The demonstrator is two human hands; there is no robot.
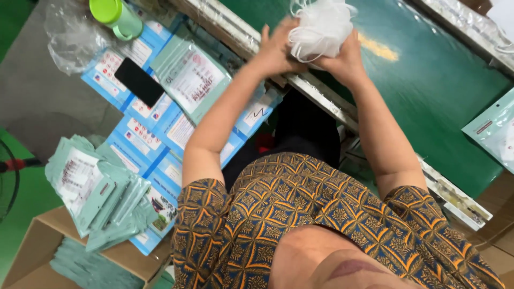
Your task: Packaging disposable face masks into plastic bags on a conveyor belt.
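Both grips close on a white mesh bundle [319, 33], left hand [277, 49] and right hand [345, 60] raised, arms outstretched.

Both hands grip a bunched white bundle of thin loops and soft fabric [320, 32] above the green belt surface [428, 80]; the left hand [279, 51] presses its left side, the right hand [345, 59] its underside. A black phone [139, 81] lies on blue printed boxes [155, 139], near a lime-green lidded cup [115, 17]. Pale green flat pouches [96, 192] pile over a cardboard box [32, 251].
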